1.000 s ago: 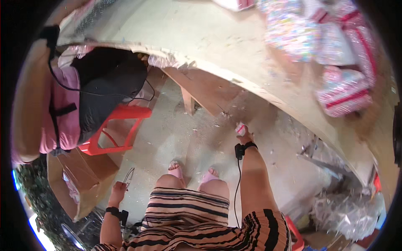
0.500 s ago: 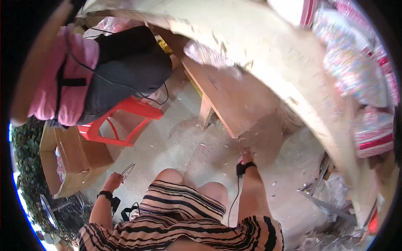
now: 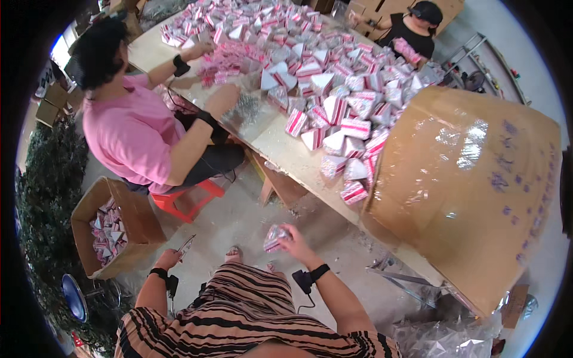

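Right hand (image 3: 293, 243) fingers grip a small wrapped packet (image 3: 275, 237) — left hand (image 3: 168, 259) fingers clasp scissors (image 3: 186, 245).

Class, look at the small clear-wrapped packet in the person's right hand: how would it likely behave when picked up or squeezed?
The packet probably weighs little, since the right hand lifts it with fingertips alone. Its shiny clear wrap looks thin, so it may crinkle and feel a bit slippery. Squeezing hard might dent whatever is inside.
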`<action>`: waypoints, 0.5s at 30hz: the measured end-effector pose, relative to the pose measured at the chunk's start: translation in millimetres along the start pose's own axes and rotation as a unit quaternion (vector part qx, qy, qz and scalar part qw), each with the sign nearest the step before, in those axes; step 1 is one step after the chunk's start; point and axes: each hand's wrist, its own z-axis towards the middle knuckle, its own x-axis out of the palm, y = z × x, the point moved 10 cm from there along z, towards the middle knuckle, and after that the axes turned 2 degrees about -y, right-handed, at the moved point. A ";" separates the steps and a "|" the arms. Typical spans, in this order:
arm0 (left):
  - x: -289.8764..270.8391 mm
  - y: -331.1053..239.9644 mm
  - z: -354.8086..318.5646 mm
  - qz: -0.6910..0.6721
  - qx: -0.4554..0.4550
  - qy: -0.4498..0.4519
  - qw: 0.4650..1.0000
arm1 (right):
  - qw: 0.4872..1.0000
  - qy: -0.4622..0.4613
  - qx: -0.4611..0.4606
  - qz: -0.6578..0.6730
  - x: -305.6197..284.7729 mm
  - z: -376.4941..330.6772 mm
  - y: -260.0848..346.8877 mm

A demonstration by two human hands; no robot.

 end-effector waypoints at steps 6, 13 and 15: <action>-70.4 -46.0 -92.0 0.041 0.087 -0.099 0.990 | 0.973 -0.155 -0.137 0.099 -110.8 -0.5 309.0; -17.7 84.3 -187.2 0.126 0.013 -0.054 0.991 | 0.910 -0.251 -0.326 -0.061 -102.0 -24.1 433.2; 1.0 121.1 -220.1 -0.043 -0.120 -0.043 0.991 | 0.870 -0.295 -0.390 -0.065 -61.6 -72.5 474.3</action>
